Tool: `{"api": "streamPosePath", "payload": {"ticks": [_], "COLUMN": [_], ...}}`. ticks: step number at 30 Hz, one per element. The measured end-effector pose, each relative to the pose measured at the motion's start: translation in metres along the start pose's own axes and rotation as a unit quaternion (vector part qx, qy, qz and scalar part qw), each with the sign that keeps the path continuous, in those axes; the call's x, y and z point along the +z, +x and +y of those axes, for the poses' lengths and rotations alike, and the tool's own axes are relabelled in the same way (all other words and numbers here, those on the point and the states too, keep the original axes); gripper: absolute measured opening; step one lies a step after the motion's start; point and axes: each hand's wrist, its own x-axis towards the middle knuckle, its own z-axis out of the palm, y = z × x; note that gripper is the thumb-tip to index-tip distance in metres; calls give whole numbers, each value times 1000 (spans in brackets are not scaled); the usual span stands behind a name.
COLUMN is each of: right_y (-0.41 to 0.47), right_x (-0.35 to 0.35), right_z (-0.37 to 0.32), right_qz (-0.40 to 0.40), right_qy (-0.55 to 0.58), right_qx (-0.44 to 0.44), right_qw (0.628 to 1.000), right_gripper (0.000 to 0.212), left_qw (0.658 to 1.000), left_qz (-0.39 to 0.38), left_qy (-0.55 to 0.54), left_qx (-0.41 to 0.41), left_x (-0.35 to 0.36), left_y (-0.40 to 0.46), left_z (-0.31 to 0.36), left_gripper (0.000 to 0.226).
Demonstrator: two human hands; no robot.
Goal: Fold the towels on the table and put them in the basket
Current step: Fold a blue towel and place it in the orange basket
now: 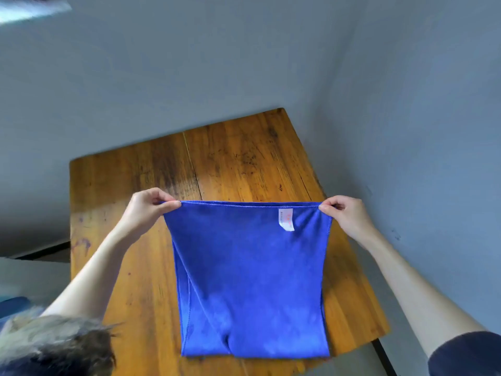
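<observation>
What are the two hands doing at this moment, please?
Left hand: pinching the far left corner of the blue towel.
Right hand: pinching the towel's far right corner.

A single head-worn wide-angle camera looks forward and steeply down, close above outstretched hands and the brown wooden surface [244, 158].

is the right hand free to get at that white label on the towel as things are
Probably not yet: the right hand pinches the blue towel at its top right corner. The white label lies uncovered just beside it, so letting go would leave an open way.
</observation>
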Motion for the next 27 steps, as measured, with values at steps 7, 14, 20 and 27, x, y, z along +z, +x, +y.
{"api": "streamPosePath", "payload": {"ticks": [7,14,20,27], "right_y": [-19,-34,-39,-52], "right_x": [-43,-69,-86,-88], "right_z": [-117,-208,-254,-272], "right_qz": [64,115,155,117], "right_qy": [11,-69,-42,-3], "right_qx": [-123,-239,-296,-315], "right_qw": [990,962,942,942], "right_gripper": [13,8,10,9], "left_qw": [990,975,949,939], "left_qz": [102,114,194,241], "left_qy": [-16,41,17,-25], "left_qx": [97,184,247,245], "left_x": [-87,-160,-186,-200], "left_y": [-36,-63,-84,-102], "left_z": [68,119,147,142], "left_gripper": [9,34,24,7]}}
